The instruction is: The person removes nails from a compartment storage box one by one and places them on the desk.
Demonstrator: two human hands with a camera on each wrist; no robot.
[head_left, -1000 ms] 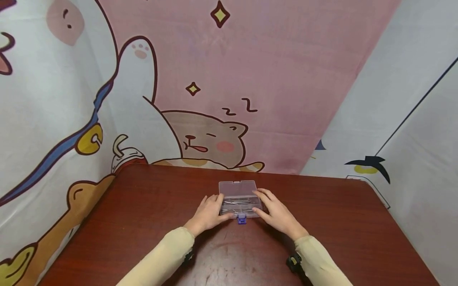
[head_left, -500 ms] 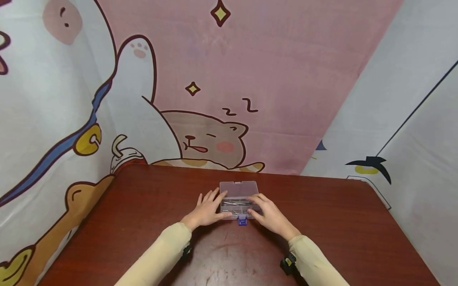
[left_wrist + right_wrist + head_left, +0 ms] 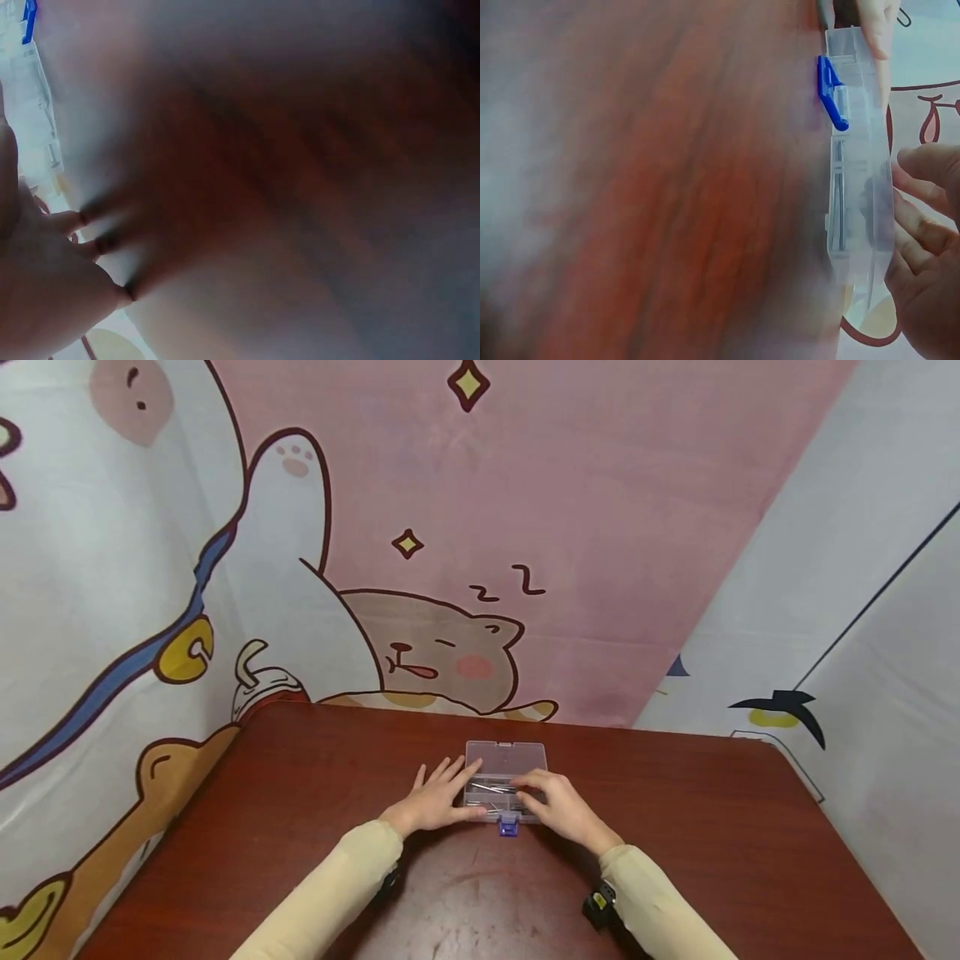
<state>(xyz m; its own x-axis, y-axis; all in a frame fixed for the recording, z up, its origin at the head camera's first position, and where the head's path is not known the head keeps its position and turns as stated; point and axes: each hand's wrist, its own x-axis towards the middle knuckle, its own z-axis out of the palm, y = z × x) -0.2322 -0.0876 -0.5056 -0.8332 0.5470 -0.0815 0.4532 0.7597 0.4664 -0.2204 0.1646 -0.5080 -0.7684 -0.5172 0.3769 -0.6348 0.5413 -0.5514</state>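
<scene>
A small clear plastic box (image 3: 493, 797) sits on the table, its lid (image 3: 506, 757) tipped back and its blue latch (image 3: 508, 825) hanging at the front. Thin metal rods (image 3: 489, 787) lie in its compartments. My left hand (image 3: 429, 803) steadies the left side, fingers spread, thumb at the front corner and index finger near the hinge. Over the right half reaches my right hand (image 3: 561, 807), its bent fingers and thumb apart above the rods. In the right wrist view the right hand (image 3: 930, 262) is behind the clear box wall (image 3: 861, 180); its fingertips are partly hidden.
The reddish-brown wooden table (image 3: 315, 893) extends on all sides of the box. Behind it hangs a cartoon-printed cloth (image 3: 600, 527), which meets the table's far edge close beyond the lid. Black wrist cameras, such as the right one (image 3: 597, 903), sit under the sleeves.
My right hand has moved left from the box's right edge to over the compartments. The left hand's fingers have spread, staying at the left side.
</scene>
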